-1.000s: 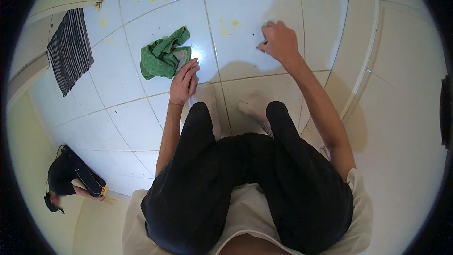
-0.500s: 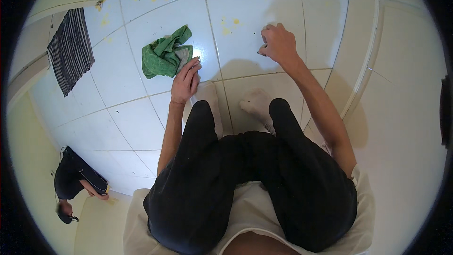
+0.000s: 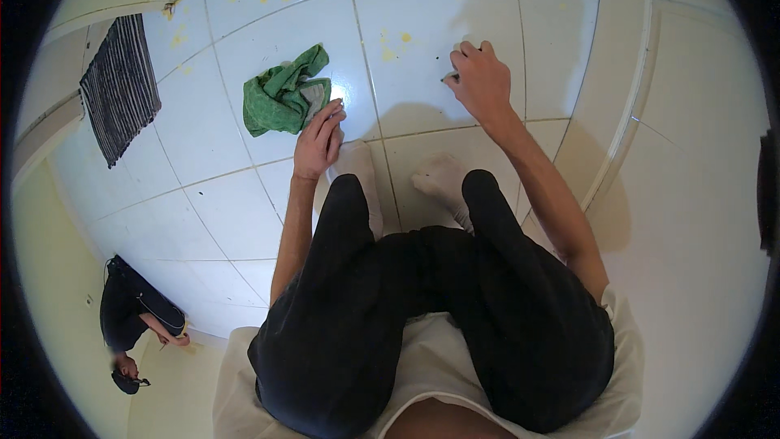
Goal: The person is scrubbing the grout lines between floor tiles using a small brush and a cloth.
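My left hand hangs low over the floor by my left foot, fingers stretched and loosely bent, holding nothing I can see. Its fingertips are at the right edge of a crumpled green cloth with a pale grey patch; whether they touch it I cannot tell. Further right, my right hand is at the white tiled floor, knuckles up. Its fingers and thumb are bent in a grip-like curl, and whatever lies under them is hidden or blends with the white tile. Small dark specks lie beside the thumb.
Yellow spots mark the tiles ahead. A dark striped mat lies at the far left, by a doorway. At the lower left another person in dark clothes holds a long black object. A white door borders the right.
My right hand has shifted slightly, and its fingers show more bent and spread. My left hand and the cloth have stayed put. The other person has moved a little.
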Tool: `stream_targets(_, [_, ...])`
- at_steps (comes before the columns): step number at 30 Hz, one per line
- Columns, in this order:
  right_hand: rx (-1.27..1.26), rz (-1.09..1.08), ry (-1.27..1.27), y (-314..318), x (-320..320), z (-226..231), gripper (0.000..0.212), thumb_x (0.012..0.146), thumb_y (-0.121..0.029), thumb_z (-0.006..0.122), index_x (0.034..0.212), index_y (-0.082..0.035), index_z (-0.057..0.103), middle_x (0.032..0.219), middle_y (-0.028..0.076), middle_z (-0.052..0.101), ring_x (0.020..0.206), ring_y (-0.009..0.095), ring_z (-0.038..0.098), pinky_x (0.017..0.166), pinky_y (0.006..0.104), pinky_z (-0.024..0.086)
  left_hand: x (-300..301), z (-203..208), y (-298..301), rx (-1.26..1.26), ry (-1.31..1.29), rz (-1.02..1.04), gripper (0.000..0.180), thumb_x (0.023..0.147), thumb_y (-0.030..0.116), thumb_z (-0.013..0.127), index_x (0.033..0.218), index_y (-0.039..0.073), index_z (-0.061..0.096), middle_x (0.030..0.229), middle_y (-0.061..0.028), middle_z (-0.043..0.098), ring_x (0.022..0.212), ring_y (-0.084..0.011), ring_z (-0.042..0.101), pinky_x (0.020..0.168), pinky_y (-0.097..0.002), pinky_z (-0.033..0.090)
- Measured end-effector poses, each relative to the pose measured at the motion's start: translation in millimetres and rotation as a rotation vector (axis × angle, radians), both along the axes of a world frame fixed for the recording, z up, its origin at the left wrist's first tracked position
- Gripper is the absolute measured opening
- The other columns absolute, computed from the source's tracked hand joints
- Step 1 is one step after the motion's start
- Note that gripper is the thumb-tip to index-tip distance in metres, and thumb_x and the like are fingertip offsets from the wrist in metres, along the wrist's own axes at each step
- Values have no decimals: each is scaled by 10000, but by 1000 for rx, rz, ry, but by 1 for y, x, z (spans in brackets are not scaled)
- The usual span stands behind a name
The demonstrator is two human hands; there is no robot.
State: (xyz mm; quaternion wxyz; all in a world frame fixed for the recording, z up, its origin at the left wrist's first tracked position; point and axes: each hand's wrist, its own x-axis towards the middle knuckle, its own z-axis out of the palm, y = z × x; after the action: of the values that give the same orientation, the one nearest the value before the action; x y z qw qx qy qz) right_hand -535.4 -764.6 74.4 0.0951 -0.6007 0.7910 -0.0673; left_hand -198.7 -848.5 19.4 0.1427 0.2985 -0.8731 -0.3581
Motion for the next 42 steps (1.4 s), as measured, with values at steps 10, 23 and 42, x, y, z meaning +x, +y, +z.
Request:
stream_targets(10, [148, -37, -73, 5, 1, 2, 243, 667, -241, 826, 786, -96, 671, 888, 13, 633, 855, 249, 586, 619, 382, 542, 0, -2, 0, -23, 1, 0, 299, 869, -26, 581, 1162, 7, 629, 1366, -148, 590, 1202, -308, 624, 1005, -389, 517])
stream_targets(23, [45, -138, -111, -8, -3, -6, 300, 630, -298, 834, 749, -78, 668, 882, 59, 656, 845, 293, 622, 639, 434, 548, 2, -3, 0, -6, 4, 2, 299, 872, -40, 577, 1163, 4, 628, 1357, -162, 590, 1216, -312, 618, 1012, -394, 511])
stream_targets(42, [225, -85, -129, -47, -45, -4, 388, 603, -383, 836, 814, -78, 725, 868, 121, 695, 865, 332, 681, 722, 462, 557, 2, -5, 2, 1, 5, 10, 302, 868, -31, 582, 1163, 14, 632, 1363, -155, 593, 1189, -312, 633, 989, -384, 527])
